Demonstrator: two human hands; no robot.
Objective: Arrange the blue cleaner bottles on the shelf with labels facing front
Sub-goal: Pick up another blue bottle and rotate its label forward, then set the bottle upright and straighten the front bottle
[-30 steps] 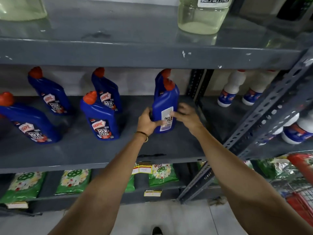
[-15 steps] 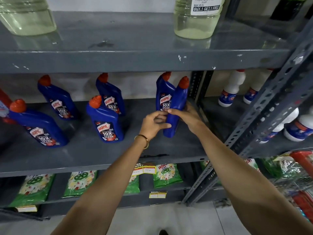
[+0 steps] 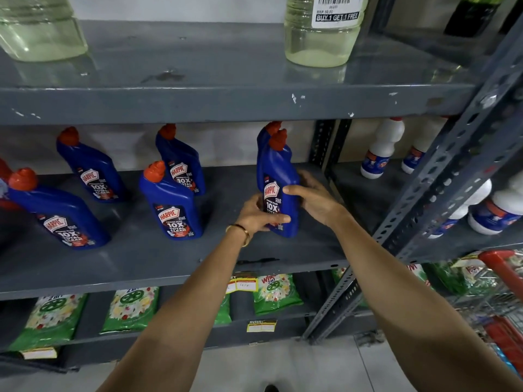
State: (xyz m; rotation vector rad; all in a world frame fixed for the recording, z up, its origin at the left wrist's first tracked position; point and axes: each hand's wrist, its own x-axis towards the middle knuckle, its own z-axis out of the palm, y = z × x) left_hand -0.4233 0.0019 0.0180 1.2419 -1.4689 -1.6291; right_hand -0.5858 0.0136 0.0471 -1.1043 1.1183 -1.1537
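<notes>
Several blue cleaner bottles with orange caps stand on the grey middle shelf [image 3: 158,258]. Both hands grip the front right bottle [image 3: 280,171], upright, its label facing me. My left hand [image 3: 259,215] wraps its lower left side and my right hand [image 3: 314,198] holds its right side. Another blue bottle [image 3: 264,137] stands right behind it, mostly hidden. To the left, a front bottle [image 3: 172,205], a back bottle [image 3: 181,162], a further back bottle [image 3: 90,168] and a front left bottle [image 3: 59,213] all show their labels.
White bottles [image 3: 382,151] stand in the bay to the right, past a perforated upright [image 3: 458,154]. Clear jugs of pale liquid [image 3: 319,38] sit on the shelf above. Green detergent packs [image 3: 130,309] fill the shelf below. A red cart [image 3: 503,278] is at the lower right.
The held bottle has been turned from its back label, through edge-on, to its front label facing me, and it stands a little further forward. The view has shifted slightly.
</notes>
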